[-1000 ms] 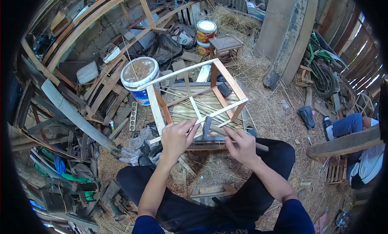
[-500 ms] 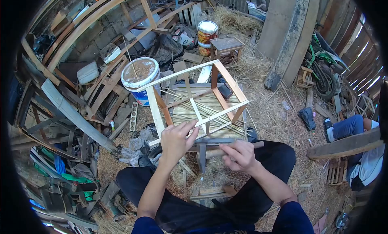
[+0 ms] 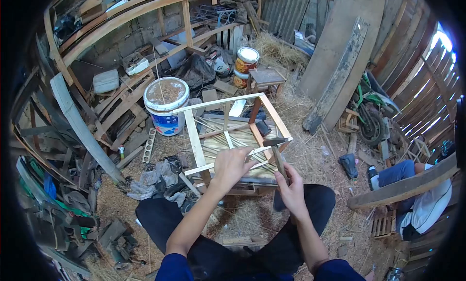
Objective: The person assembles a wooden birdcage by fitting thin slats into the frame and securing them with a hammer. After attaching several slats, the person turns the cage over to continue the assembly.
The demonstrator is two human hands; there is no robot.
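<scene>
A light wooden frame (image 3: 195,141) with short legs stands before my knees, over a board strewn with thin pale strips (image 3: 212,144). My left hand (image 3: 232,168) is closed on its near rail, thumb and fingers together; a small item between the fingertips would be hidden. My right hand (image 3: 292,186) grips a hammer (image 3: 278,157) by its wooden handle. The dark hammer head is up, above the near right corner of the frame. A dark block (image 3: 263,128) lies inside the frame toward the right.
A white paint bucket (image 3: 167,106) stands behind the frame's left side. Beyond are a small stool (image 3: 267,77) and stacked tins (image 3: 246,60). Planks and scrap wood crowd the left. At right, a seated person (image 3: 395,175) is behind a curved beam (image 3: 403,186).
The hammer has swung from lying crosswise near my lap to pointing up by the frame's right corner. My left hand stays on the near rail, and the view has shifted.
</scene>
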